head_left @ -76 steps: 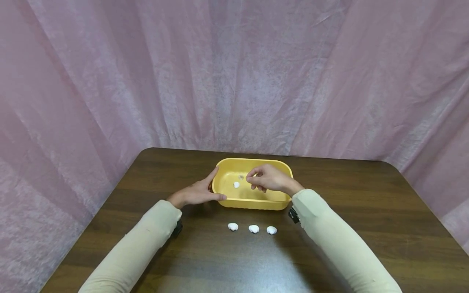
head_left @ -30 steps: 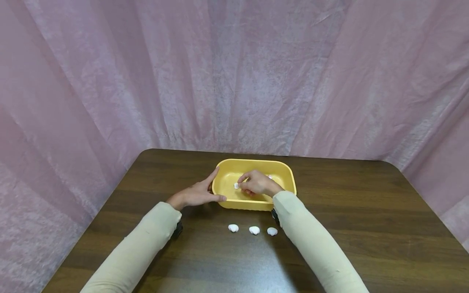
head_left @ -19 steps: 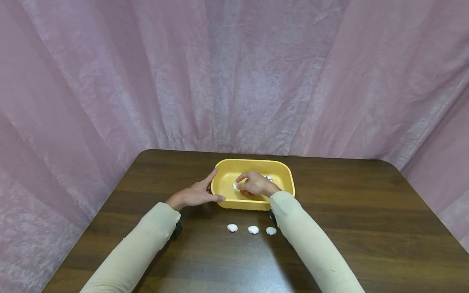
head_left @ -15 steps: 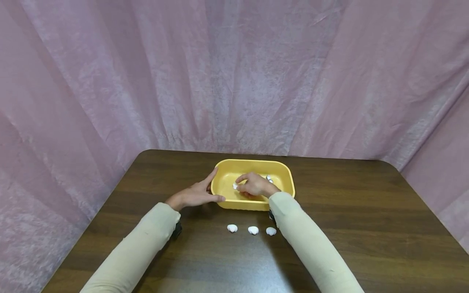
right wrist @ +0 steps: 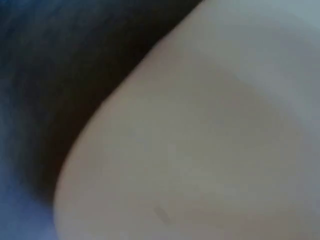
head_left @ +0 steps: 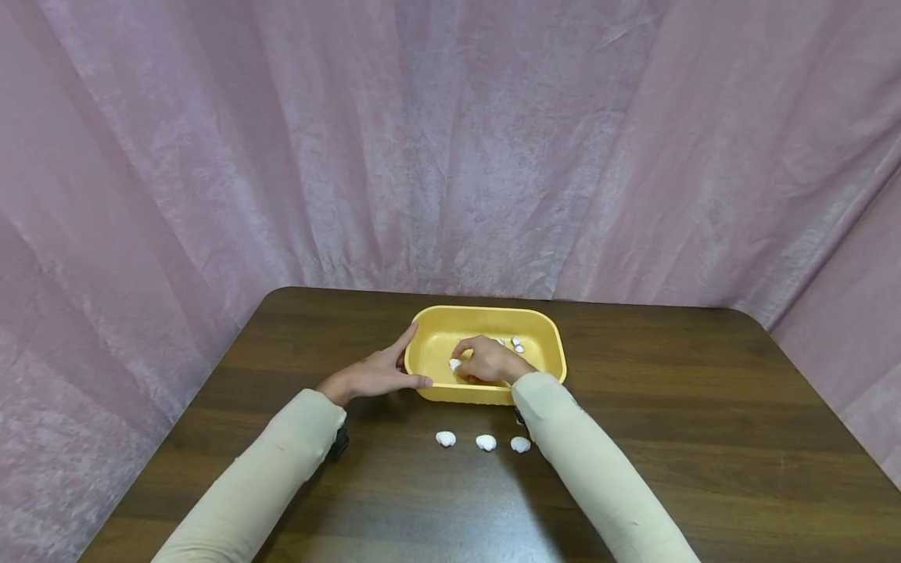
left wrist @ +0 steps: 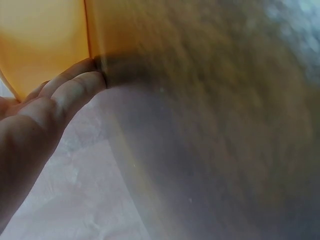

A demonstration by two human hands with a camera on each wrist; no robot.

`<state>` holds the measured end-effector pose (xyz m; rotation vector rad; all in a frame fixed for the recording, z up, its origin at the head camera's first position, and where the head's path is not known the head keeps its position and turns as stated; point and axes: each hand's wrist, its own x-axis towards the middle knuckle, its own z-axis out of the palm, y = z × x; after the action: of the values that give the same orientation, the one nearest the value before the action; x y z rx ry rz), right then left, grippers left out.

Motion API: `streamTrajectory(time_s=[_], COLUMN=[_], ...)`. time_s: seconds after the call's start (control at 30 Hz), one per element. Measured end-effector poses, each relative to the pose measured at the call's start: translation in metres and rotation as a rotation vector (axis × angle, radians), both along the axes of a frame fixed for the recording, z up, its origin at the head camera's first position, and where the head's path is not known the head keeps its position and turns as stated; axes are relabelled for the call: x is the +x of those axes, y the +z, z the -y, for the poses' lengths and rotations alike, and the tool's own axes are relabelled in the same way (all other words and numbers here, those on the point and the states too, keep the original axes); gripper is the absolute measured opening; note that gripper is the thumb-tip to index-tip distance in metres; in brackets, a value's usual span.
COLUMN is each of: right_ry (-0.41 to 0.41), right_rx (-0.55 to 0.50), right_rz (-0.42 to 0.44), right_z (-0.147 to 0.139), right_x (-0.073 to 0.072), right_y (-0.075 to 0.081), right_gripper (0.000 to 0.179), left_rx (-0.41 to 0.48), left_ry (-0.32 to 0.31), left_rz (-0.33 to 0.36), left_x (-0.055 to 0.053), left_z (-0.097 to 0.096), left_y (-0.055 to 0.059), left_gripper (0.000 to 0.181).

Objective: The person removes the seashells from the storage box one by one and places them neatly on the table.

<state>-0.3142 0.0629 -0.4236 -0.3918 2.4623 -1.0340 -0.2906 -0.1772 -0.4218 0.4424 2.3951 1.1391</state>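
Observation:
A yellow plastic tub (head_left: 464, 393) stands near the far side of the table. My left hand (head_left: 376, 374) spans its left end, thumb along the front rim and fingers stretched against the end wall; the left wrist view shows those extended fingers (left wrist: 75, 90) touching the tub. Inside the tub, my right hand (head_left: 489, 360) pinches a small white seashell (head_left: 454, 363) between thumb and index finger. More small white shells (head_left: 518, 345) lie toward the tub's right side, partly behind the right hand. A pale, blurred sleeve (right wrist: 185, 140) fills most of the right wrist view, hiding that hand.
Three white seashells, a left one (head_left: 446, 439), a middle one (head_left: 486, 442) and a right one (head_left: 520, 444), lie in a row on the brown wooden table (head_left: 704, 407) before the tub. A pink curtain (head_left: 450, 156) hangs behind the table.
My right hand has reached left and down inside the tub, taking hold of a shell and shifting it slightly toward the front. Shells at the right have come into view. The left hand stays.

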Motion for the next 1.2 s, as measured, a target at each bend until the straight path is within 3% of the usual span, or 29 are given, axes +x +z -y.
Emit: streamTrajectory(time_s=[0.17, 0.4, 0.73, 0.93, 1.2], right_ry=[-0.035, -0.015, -0.076, -0.125, -0.109], right_rx=[-0.026, 0.036, 0.074, 0.035, -0.027], right_rz=[-0.034, -0.078, -0.071, -0.065, -0.044], right_z=[0.000, -0.001, -0.012, -0.017, -0.027], right_x=[0.002, 0.004, 0.010, 0.012, 0.016], right_y=[-0.005, -0.002, 0.003, 0.008, 0.016], right_gripper=[0.017, 0.009, 0.016, 0.017, 0.013], left_rx=[0.003, -0.009, -0.023, -0.024, -0.021], left_ry=[-0.002, 0.002, 0.010, 0.012, 0.010], left_rz=[-0.003, -0.009, -0.014, -0.014, -0.018], left_x=[0.000, 0.001, 0.000, 0.000, 0.001], left_z=[-0.001, -0.003, 0.000, 0.000, -0.001], left_y=[0.000, 0.001, -0.001, -0.001, -0.001], left_gripper=[0.115, 0.114, 0.115, 0.115, 0.115])
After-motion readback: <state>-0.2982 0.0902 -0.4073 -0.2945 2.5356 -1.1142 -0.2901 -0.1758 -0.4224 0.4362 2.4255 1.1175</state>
